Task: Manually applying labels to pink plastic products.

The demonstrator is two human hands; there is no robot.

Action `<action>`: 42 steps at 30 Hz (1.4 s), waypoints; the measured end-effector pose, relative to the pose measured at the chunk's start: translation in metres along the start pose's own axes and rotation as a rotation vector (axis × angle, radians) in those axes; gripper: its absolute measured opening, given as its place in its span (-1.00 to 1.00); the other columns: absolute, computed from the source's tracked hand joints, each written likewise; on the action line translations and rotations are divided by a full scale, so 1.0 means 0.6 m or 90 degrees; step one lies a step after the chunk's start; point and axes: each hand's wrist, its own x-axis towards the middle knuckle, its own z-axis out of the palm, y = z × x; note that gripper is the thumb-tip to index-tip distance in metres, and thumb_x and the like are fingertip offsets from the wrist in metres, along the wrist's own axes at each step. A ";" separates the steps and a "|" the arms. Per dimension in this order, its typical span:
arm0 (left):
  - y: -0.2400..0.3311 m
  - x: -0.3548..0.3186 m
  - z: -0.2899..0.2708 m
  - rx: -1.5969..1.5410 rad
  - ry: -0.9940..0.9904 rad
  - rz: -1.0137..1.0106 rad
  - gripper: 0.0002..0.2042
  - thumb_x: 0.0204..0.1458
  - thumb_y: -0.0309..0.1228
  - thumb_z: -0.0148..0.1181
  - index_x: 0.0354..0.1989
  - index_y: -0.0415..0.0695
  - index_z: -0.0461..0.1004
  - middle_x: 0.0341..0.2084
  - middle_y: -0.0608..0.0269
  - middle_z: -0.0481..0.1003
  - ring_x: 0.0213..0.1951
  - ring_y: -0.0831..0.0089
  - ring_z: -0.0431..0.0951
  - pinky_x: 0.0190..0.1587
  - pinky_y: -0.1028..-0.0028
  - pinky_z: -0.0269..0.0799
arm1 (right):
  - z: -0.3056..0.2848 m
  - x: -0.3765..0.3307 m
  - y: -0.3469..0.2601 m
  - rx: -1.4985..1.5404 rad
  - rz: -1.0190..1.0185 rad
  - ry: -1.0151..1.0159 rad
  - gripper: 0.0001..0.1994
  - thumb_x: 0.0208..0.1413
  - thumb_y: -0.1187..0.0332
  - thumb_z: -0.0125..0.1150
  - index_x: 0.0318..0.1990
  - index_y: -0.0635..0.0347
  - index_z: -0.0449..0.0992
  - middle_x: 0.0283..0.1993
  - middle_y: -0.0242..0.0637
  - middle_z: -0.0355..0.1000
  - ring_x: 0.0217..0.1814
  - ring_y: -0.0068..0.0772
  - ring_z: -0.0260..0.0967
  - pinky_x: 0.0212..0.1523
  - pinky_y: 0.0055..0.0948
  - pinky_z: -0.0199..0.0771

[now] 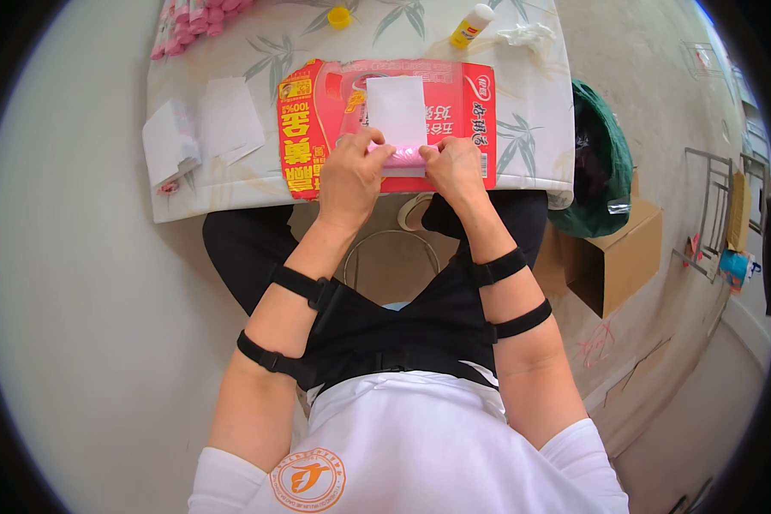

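Note:
My left hand and my right hand are side by side at the near edge of a flattened red carton lying on the table. Together they pinch a small pink roll between their fingertips. The roll lies at the near end of a white paper sheet spread on the carton. The paper's near edge disappears under the roll and my fingers.
The table wears a white cloth with a leaf print. White paper sheets lie at left, several pink rolls at the far left, a yellow cap and a glue bottle at the back. A cardboard box and a green bag stand at right.

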 end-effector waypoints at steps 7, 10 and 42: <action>-0.005 -0.003 0.001 0.132 -0.028 0.208 -0.77 -0.21 -0.61 0.21 -0.30 -0.16 0.53 -0.37 0.28 0.46 -0.25 0.30 0.49 -0.23 0.37 0.46 | -0.001 0.003 0.010 0.055 -0.020 0.014 -0.70 -0.15 0.32 0.33 -0.61 0.47 0.50 -0.61 0.16 0.39 -0.48 0.13 0.42 -0.35 -0.19 0.43; -0.005 -0.002 0.000 0.105 -0.046 0.201 -0.76 -0.22 -0.60 0.23 -0.28 -0.16 0.52 -0.37 0.28 0.45 -0.29 0.29 0.49 -0.27 0.38 0.46 | 0.002 0.003 0.015 0.080 -0.003 0.023 -0.73 -0.17 0.33 0.32 -0.64 0.43 0.51 -0.63 0.12 0.38 -0.51 0.08 0.42 -0.37 -0.20 0.43; -0.032 0.053 -0.015 0.058 -0.275 0.206 -0.90 -0.08 -0.41 0.24 -0.36 -0.06 0.57 -0.44 0.25 0.45 -0.38 0.23 0.53 -0.35 0.29 0.42 | 0.072 -0.108 -0.041 1.214 0.461 0.219 -0.81 0.23 0.38 -0.18 -0.25 0.40 0.11 0.16 0.28 0.00 0.33 0.22 -0.02 0.30 0.09 0.11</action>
